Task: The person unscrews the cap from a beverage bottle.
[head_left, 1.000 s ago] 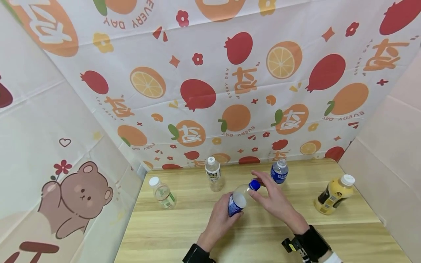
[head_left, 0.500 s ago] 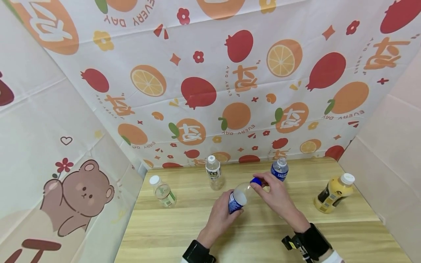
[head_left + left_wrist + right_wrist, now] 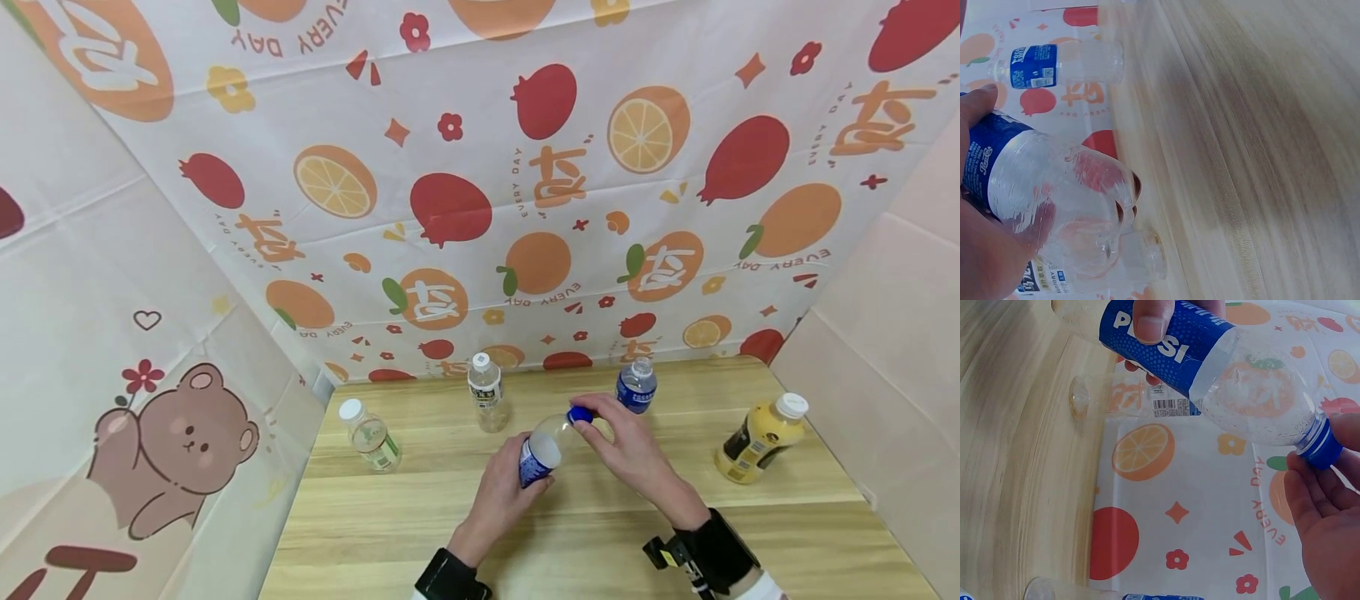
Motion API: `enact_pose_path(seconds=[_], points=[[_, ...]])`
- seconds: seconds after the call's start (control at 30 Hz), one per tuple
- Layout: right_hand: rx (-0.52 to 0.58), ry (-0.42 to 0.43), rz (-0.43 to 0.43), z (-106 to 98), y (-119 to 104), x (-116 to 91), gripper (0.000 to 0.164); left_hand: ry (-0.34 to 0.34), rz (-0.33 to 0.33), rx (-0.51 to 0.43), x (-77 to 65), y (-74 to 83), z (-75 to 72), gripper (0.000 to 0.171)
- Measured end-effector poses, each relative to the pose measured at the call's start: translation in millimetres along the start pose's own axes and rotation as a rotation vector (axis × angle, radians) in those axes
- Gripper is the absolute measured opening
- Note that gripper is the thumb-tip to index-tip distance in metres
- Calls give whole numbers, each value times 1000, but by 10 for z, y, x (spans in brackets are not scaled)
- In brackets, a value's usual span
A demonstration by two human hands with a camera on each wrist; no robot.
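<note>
A clear plastic Pepsi bottle (image 3: 1254, 394) with a blue label is held tilted above the table, its neck leaning up and to the right in the head view. My left hand (image 3: 498, 487) grips it around the label, thumb across the lettering in the right wrist view. The bottle looks empty apart from droplets inside. On its neck sits a blue cap (image 3: 1322, 450), which the thumb and fingers of my right hand (image 3: 633, 454) pinch. In the left wrist view the bottle's lobed base (image 3: 1122, 206) points toward the table.
On the wooden table (image 3: 360, 542) stand a white-capped bottle with a green label (image 3: 372, 442), another white-capped clear bottle (image 3: 487, 396), a blue-labelled bottle (image 3: 636, 390) just behind my right hand, and a yellow bottle (image 3: 761, 437) at right. Printed cloth (image 3: 465, 258) hangs behind.
My right hand's fingers, raised and spread around the cap one second ago, have closed in to pinch it. The bottle and left hand have stayed nearly in place.
</note>
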State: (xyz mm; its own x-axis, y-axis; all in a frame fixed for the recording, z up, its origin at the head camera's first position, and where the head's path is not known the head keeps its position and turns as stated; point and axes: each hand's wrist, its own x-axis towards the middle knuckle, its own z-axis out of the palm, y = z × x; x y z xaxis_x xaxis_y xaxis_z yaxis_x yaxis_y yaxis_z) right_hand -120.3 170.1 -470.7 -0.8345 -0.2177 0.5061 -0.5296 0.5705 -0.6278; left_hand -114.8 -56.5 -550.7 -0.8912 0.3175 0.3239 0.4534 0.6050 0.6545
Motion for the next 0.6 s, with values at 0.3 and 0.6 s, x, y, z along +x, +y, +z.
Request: enact_pose_path(seconds=[0.3,0.6], points=[[83,-33,-23,-36,23,-10,42,-27,-2,-8,21,-19,-8,69],[84,-17,211,-60,-9,8,48,-18,9,-22,20,0,16,69]])
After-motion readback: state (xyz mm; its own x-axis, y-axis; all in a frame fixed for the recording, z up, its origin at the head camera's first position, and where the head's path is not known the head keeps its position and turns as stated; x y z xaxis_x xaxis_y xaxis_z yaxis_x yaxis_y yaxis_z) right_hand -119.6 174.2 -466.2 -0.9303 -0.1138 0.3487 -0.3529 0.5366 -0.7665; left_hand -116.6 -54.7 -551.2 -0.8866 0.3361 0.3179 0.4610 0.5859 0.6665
